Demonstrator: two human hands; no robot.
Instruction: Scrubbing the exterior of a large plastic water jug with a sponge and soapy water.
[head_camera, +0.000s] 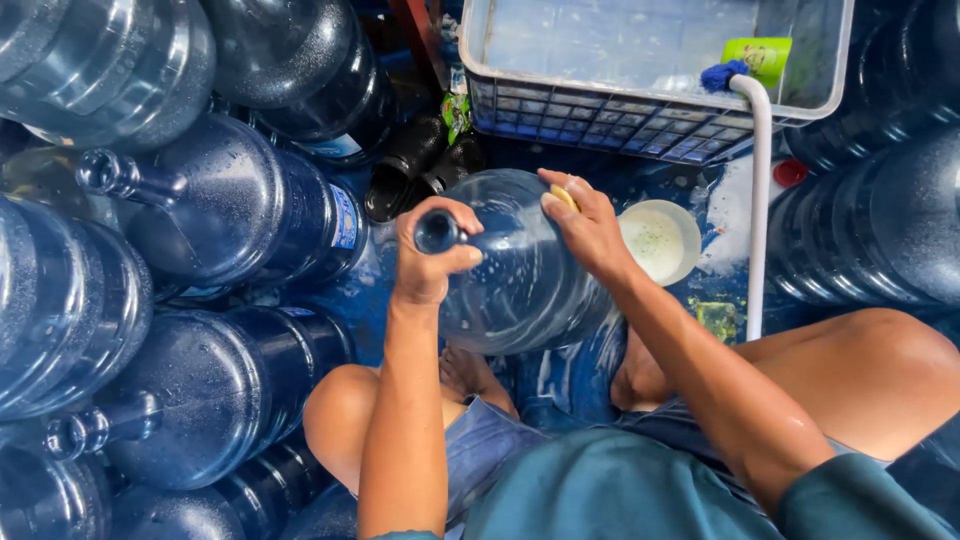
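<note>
Head view is showing us a big clear water jug (520, 270) lying tilted between our knees, its neck pointing up toward us and its round body resting over the wet blue floor (660, 175). We are holding it with both hands. Our left hand (432, 255) is wrapping around the neck just below the open mouth, the grip pressed together on the neck with the thumb across the front. Our right hand (588, 225) is lying flat against the shoulder of the jug, fingers curled and pinching a small yellow sponge (563, 196) against the plastic; suds are streaking the jug's side beneath it.

Just beside the right hand, a white bowl (662, 240) is sitting on the floor, holding pale soapy liquid. A white pipe (760, 200) is rising past it, its upper end curving over toward a blue tuft at the rim of a pale plastic crate (600, 115) that is standing beyond the jug. A small red cap (790, 172) is lying near the pipe. Some dark boots (410, 165) are lying between the crate and the stack on the left.

Many more blue jugs (230, 210) are lying piled on their sides all along the left, wet with droplets, and others (880, 220) are crowding the right edge.
</note>
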